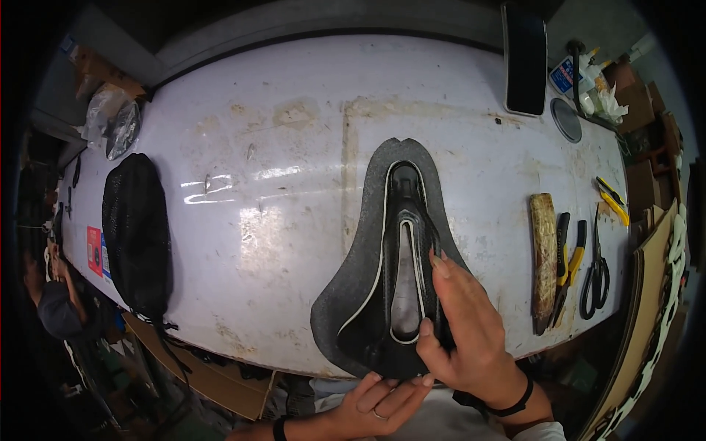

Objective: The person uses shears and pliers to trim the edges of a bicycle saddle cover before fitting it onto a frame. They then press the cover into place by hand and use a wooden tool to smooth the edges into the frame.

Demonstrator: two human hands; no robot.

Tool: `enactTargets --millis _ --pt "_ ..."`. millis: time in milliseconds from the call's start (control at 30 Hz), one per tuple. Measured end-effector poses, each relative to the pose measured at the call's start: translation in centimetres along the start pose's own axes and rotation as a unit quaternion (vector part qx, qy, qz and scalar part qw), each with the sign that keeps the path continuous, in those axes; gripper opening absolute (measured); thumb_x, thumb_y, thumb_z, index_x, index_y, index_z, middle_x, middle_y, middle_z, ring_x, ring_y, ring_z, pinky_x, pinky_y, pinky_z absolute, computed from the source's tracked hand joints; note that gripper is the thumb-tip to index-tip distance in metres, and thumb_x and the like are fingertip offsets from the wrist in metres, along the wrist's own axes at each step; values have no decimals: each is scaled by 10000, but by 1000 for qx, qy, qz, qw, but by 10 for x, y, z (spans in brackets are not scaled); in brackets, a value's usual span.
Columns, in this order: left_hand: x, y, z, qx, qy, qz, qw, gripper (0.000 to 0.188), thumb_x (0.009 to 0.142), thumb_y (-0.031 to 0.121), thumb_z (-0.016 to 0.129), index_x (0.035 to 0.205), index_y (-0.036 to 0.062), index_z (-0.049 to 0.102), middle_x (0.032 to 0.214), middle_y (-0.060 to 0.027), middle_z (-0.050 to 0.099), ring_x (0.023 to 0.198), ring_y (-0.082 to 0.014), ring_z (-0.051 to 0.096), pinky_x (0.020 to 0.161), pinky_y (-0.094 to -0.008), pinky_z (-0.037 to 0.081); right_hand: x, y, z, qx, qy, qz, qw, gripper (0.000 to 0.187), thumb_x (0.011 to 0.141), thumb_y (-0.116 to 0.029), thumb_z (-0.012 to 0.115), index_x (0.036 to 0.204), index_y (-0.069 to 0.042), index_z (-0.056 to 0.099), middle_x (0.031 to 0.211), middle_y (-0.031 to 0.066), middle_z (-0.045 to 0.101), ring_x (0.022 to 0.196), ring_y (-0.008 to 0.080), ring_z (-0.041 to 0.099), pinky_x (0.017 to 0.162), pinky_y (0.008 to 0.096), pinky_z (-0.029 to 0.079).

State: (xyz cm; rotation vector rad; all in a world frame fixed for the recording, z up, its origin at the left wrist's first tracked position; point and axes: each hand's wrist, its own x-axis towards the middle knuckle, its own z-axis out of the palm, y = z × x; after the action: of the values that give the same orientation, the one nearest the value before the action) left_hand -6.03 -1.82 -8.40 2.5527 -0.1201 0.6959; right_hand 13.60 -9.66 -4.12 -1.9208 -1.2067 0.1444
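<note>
A black bicycle saddle shell (381, 323) with a long central slot lies on a wider piece of dark grey cover material (338, 305), narrow end pointing away from me. Thin white lines run along the shell and round the slot. My right hand (471, 331) grips the shell's right side, thumb by the slot and straighter fingers further up; part of that side is hidden under it. At the wide near end, the curled fingers of my left hand (379, 404) hold the edge of the saddle.
To the right lie a worn stick-like tool (543, 257), yellow-and-black pliers (572, 257), black scissors (597, 275) and a yellow cutter (612, 198). A phone (525, 62) stands at the back right. On the left is a black bag (137, 235); beyond it, another person (62, 305).
</note>
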Motion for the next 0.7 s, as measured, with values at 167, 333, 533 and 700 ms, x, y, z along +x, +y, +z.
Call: enactTargets --millis 167,333,533,700 --pt "2 -1 -4 -7 -16 -4 1000 343 827 36 742 1169 45 767 1181 -108 560 970 -289 501 784 -443 530 -2 1 3 -3 3 -2 1000 722 782 69 667 1470 169 473 1411 365 589 1285 535 613 1079 522 514" --pt "-12 0 -1 40 -40 -8 998 410 833 94 787 1240 145 772 1064 39 594 835 -144 537 888 -344 513 0 1 3 -6 14 -17 1000 714 775 82 658 1461 170 481 1402 372 589 1266 544 621 1066 517 529" --pt "-10 -6 -12 15 -78 14 997 443 878 136 761 1316 198 735 1185 57 631 849 -121 538 958 -324 487 -2 1 3 -5 24 1 1000 683 783 104 677 1445 151 517 1421 341 587 1300 516 614 1072 502 536" --pt "-2 -24 -43 -35 0 65 997 412 895 132 729 1300 195 691 1133 43 678 909 -160 599 1076 -516 450 0 -4 2 -8 18 -7 1000 687 808 103 689 1470 130 508 1440 334 577 1336 499 595 1086 495 526"
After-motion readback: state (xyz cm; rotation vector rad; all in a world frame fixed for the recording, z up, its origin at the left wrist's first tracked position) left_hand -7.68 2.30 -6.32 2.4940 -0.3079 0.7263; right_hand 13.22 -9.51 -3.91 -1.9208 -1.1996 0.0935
